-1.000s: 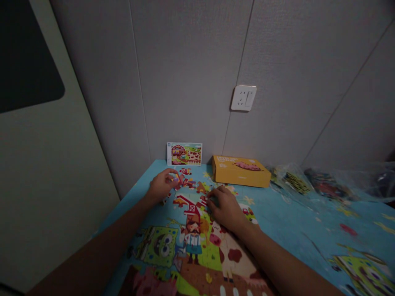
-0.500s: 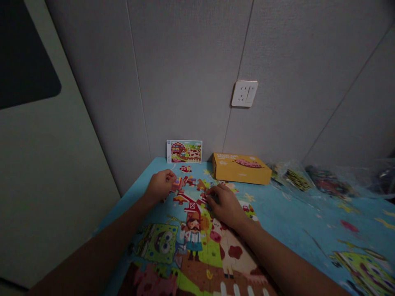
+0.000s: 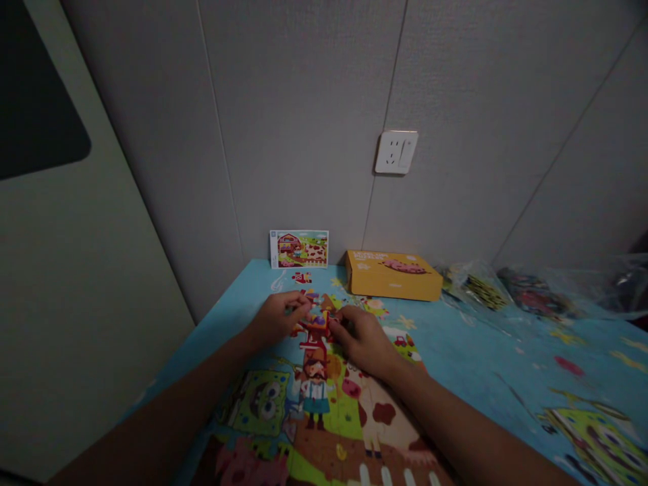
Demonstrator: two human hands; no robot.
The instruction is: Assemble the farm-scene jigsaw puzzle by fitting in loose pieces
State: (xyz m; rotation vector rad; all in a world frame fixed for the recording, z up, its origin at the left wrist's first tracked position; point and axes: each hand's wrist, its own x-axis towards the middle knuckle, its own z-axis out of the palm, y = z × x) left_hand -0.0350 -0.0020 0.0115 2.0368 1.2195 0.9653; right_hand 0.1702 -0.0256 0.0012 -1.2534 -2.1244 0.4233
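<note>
Fingers (image 3: 302, 305) of the left hand (image 3: 276, 320) are pinched together on a puzzle piece (image 3: 318, 320), orange and red with a purple patch, at its left edge; those of the right hand (image 3: 364, 337) are bent with the thumb low, just right of the piece, and from where I stand one cannot tell whether they clamp anything. Half a second earlier the left hand was farther left, its piece well apart from the right hand; it has since come rightward, bringing the piece between the two hands, over the far part of the partly assembled farm puzzle (image 3: 344, 412), where it covers some of the red barn roof. The right hand has barely shifted. Beyond, a loose red piece (image 3: 302, 277) lies before the picture card (image 3: 299, 250), which leans against the wall (image 3: 304, 121) as before. To its right, the yellow box (image 3: 395, 287) bears white capitals, the lower line apparently reading "PUZZLES"; the small word on its near side is illegible, as is the mark in the card's upper left corner. Farther right, clear bags (image 3: 483, 290) rest on the blue table cover (image 3: 455, 358).
</note>
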